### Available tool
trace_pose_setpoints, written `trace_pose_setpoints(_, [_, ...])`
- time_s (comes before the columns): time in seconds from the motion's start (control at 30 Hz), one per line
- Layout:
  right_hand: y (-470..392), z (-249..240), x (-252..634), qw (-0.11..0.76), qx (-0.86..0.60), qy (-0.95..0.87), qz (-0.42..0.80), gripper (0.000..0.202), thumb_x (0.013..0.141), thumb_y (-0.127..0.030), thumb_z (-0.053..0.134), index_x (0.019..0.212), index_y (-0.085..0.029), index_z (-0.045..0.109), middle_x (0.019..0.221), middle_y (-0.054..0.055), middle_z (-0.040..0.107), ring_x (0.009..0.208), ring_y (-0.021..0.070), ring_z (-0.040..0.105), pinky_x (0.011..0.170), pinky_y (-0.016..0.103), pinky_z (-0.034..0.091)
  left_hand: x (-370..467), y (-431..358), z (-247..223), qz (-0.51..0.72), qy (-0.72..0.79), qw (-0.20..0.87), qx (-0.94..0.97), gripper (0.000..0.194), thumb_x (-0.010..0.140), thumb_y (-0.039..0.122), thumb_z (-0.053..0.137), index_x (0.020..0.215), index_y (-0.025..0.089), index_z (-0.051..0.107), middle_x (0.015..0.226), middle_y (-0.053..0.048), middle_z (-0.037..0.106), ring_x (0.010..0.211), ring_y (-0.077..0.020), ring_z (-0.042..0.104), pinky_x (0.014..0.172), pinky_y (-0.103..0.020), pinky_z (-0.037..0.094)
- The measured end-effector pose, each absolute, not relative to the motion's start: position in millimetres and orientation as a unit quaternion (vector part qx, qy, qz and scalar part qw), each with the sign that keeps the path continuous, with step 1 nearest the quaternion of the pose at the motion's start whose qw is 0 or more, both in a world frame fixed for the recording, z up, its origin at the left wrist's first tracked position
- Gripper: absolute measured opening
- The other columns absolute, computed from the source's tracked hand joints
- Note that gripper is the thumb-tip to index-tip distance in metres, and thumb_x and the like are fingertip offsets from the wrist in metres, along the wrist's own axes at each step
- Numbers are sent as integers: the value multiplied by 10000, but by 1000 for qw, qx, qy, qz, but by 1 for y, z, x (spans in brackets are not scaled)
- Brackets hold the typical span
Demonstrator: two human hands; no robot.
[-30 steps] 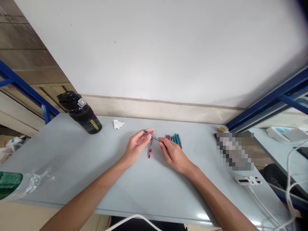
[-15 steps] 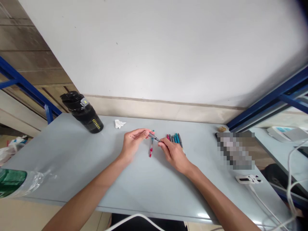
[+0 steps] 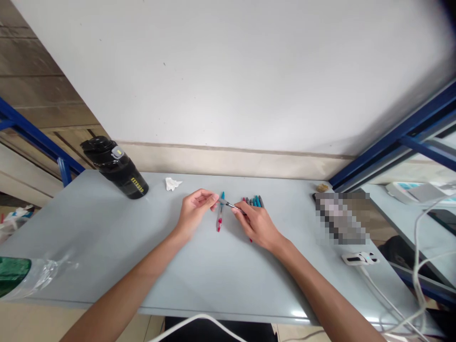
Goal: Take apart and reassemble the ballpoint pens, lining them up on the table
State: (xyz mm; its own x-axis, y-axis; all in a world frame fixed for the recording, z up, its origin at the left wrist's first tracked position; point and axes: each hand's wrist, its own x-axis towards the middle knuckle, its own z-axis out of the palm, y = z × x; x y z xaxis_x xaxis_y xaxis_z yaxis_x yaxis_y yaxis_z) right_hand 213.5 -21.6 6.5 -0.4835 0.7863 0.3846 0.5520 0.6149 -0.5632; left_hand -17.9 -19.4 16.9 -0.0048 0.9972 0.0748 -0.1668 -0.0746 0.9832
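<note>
Between my hands is a slim clear-and-dark pen point(image 3: 230, 205). My right hand point(image 3: 259, 224) is closed around its dark end. The fingertips of my left hand point(image 3: 197, 209) pinch the clear end. Just beneath them, a clear pen with a blue end and a red end point(image 3: 220, 221) lies on the grey table point(image 3: 171, 280). Several pens point(image 3: 257, 201) with red, grey and blue ends lie side by side behind my right hand, which partly hides them.
A black bottle point(image 3: 119, 168) stands at the back left, near a crumpled tissue point(image 3: 172, 184). A green-labelled clear bottle point(image 3: 21, 275) lies at the left edge. On the right are a blurred-out flat object point(image 3: 340, 218), a white device point(image 3: 359, 258) and cables.
The view has shifted slightly, moving the scene a little left. More of the blue end of the lying pen shows, and the held pen is tilted less steeply between my hands.
</note>
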Motion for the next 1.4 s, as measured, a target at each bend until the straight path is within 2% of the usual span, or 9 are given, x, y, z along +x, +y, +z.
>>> trace_pose_setpoints(0.07, [-23,7,212,314,-394,-844,184,344,1187,-415,382,1052,-214,626,686,-14,530,573,161,449,603,295,336,-18,-19,16,562,441,520,468,368,876,505,874,829,180,706,786,-35,707,721,-149,614,751,-302,506])
trace_pose_setpoints(0.27, [-22,9,214,315,-398,-845,166,363,1192,-410,368,1040,-211,632,695,-3,556,582,165,483,609,297,337,-18,-22,19,534,397,542,513,337,911,461,844,1119,202,785,1186,-127,793,901,-200,694,854,-348,560])
trace_pose_setpoints(0.47, [-22,13,214,315,-392,-849,163,361,1198,-381,336,1138,-213,649,738,17,615,624,188,548,642,312,380,-17,-18,13,536,449,527,482,360,876,515,866,842,184,728,790,-45,736,709,-158,620,753,-319,510])
trace_pose_setpoints(0.8, [-21,4,214,308,-400,-843,185,46,1136,-246,447,1128,-247,492,964,51,747,657,197,614,619,301,381,-16,-20,9,498,481,473,544,567,976,617,713,650,205,501,619,18,541,604,-125,499,618,-283,398])
trace_pose_setpoints(0.93, [-20,4,217,309,-419,-836,173,109,1149,-324,457,1207,-242,499,951,48,730,670,198,611,640,303,401,-18,-17,9,517,448,506,525,386,904,573,820,957,215,685,843,-28,720,746,-160,649,665,-278,473])
trace_pose_setpoints(1.03, [-20,8,218,306,-425,-834,174,196,1164,-383,446,1268,-240,531,920,37,719,688,197,633,650,299,414,-19,-17,12,512,419,530,530,469,883,495,863,1253,247,717,1118,-83,787,936,-210,736,757,-306,542])
trace_pose_setpoints(1.17, [-20,13,218,289,-423,-841,173,327,1186,-423,377,1356,-243,590,961,69,740,718,208,659,660,310,435,-19,-19,13,506,420,522,543,299,919,483,825,987,197,771,955,-91,793,875,-223,744,734,-325,546])
trace_pose_setpoints(1.33, [-19,14,217,284,-404,-853,168,379,1196,-386,335,1382,-242,633,1023,89,742,792,215,676,703,317,457,-18,-20,14,517,392,527,549,371,921,454,832,1207,228,759,1153,-108,803,964,-233,762,775,-334,567])
trace_pose_setpoints(1.4, [-18,13,218,283,-401,-855,164,379,1195,-383,348,1375,-234,646,1005,85,738,793,213,674,712,319,460,-18,-19,14,512,400,518,557,340,929,468,820,1149,212,784,1085,-102,808,922,-226,757,773,-336,563])
